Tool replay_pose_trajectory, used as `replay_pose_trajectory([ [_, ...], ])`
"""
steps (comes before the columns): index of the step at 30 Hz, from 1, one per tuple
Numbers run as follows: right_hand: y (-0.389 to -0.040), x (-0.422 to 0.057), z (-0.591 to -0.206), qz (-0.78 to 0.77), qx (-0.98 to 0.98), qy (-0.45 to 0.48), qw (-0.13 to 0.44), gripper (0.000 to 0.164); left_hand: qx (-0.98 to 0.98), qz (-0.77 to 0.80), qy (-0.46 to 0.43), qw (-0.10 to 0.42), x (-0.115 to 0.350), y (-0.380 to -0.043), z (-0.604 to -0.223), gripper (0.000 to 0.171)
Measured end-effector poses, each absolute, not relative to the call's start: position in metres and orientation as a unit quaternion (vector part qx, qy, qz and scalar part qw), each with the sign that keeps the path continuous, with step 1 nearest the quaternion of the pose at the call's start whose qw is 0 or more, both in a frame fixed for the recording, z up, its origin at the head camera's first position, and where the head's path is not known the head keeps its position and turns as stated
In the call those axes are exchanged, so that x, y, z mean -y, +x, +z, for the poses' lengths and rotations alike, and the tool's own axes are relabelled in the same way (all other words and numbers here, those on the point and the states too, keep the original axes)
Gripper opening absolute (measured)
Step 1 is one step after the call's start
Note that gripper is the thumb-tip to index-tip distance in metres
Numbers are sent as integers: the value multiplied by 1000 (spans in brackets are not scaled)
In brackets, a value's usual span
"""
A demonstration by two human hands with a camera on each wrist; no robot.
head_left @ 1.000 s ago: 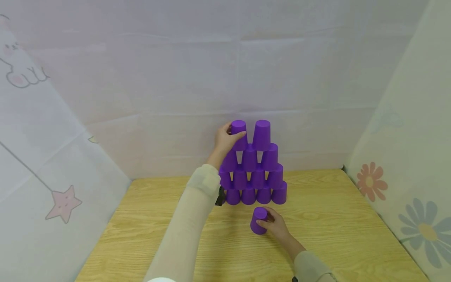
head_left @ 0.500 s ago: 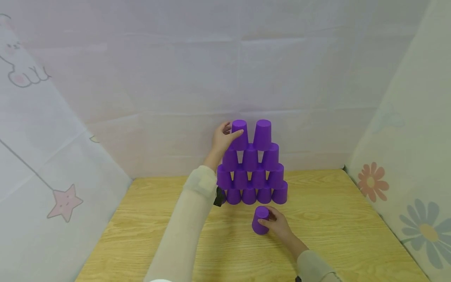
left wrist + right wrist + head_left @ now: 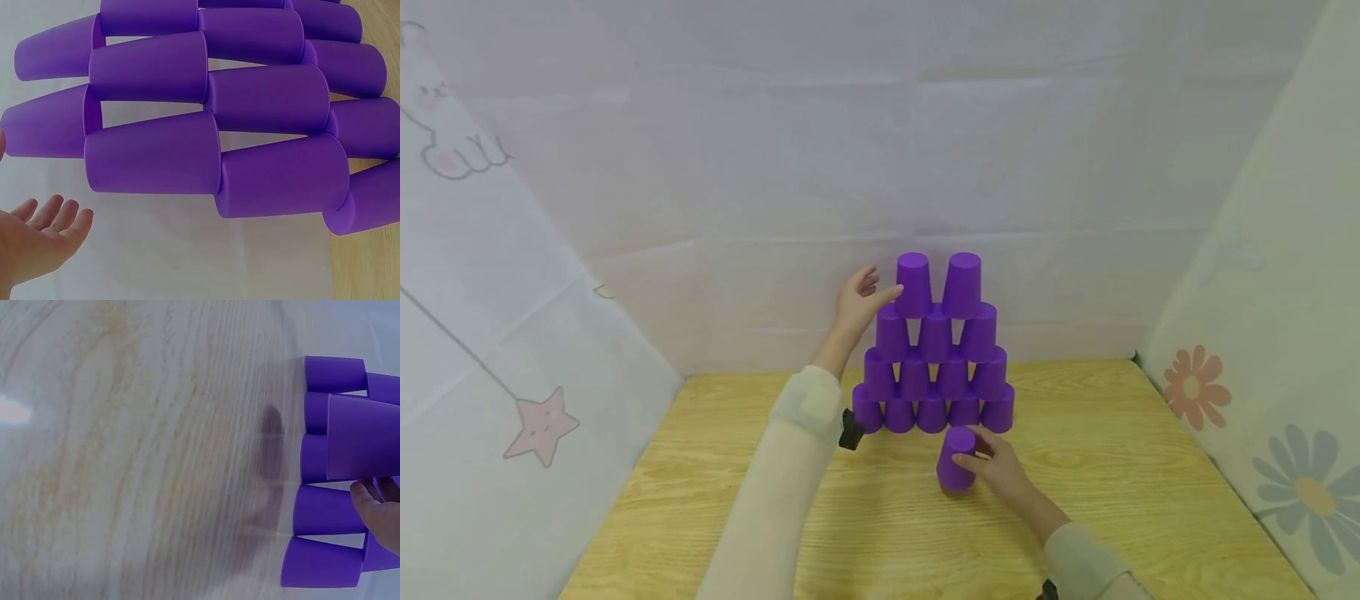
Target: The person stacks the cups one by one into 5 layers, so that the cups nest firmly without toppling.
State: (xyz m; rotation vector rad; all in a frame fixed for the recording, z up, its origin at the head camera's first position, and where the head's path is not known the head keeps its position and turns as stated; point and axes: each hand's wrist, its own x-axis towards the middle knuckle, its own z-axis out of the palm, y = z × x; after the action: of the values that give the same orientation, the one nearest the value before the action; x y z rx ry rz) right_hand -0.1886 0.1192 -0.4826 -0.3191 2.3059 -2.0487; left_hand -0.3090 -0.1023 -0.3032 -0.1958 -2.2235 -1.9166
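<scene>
Inverted purple plastic cups stand in a stepped pyramid, with two on the top tier, three below and wider rows under them; a middle cup sits in the bottom row. My left hand is beside the top-left cup, its fingers loosely spread and the thumb tip right at the cup's side. In the left wrist view that hand holds nothing. My right hand grips a single inverted cup in front of the pyramid, thumb on its near side. The right wrist view has this held cup overlapping the bottom row.
Everything stands on a wood-grain table. Behind it hangs a pale cloth backdrop; side panels carry a pink star and flowers. A black device sits at the left wrist.
My left hand has let go of the top-left cup and drawn away to the left. The right hand's cup has risen slightly off the table, with a shadow showing beneath it.
</scene>
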Motion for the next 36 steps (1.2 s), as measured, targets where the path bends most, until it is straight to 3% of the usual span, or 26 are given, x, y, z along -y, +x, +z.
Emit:
replay_pose_trajectory([
  [20, -201, -142, -435, -616, -767, -177, 32, 46, 748, -655, -72, 83, 128, -284, -324, 71],
  [36, -215, -161, -391, -590, -779, -210, 39, 45, 739, -668, -54, 65, 134, -258, -365, 74],
])
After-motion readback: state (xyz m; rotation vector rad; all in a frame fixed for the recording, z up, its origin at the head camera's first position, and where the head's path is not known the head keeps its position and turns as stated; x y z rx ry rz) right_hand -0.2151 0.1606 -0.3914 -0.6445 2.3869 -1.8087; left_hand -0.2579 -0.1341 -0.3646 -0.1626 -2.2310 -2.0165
